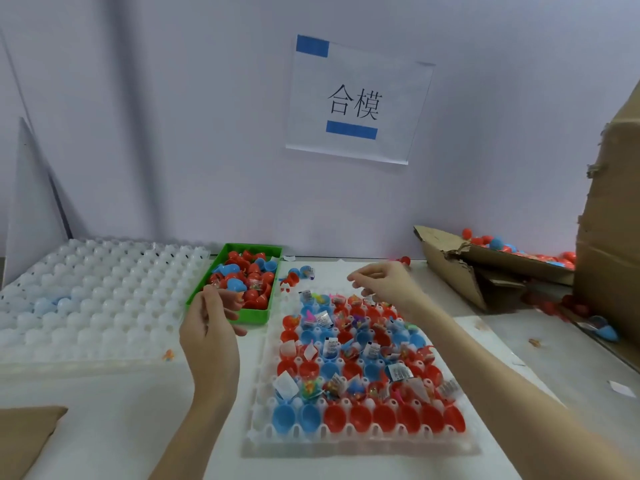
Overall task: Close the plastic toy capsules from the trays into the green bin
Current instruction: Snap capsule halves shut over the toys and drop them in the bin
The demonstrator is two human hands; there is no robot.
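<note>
Two Hands Between Capsules, Nothing Gripped

Two hands up over the surface, neither visibly holding a capsule. Left hand raised at the near corner of the green bin, fingers loosely curled, seemingly empty, though blur keeps that from being certain. Right hand hovering over the far edge of the filled tray, fingers relaxed and slightly bent, nothing seen between them.

Directly below and nearer than the right hand: open capsule halves, red and blue, seated in the tray's cups, many with small toys and paper slips inside. Just beyond the left hand: closed capsules heaped in the bin. Further out to the left hand's outer side: a white empty tray. Between the two hands, toward the wall: a few loose capsules on the surface. Off past the right hand: a torn cardboard box spilling more capsules.

Likely step: between cycles, one drop apparently done, next pick not begun. Next move calls for lowering the right hand onto a filled half at the tray's far rows, pinching it out without tipping its toy, snapping it shut, then carrying it over to the bin.
</note>
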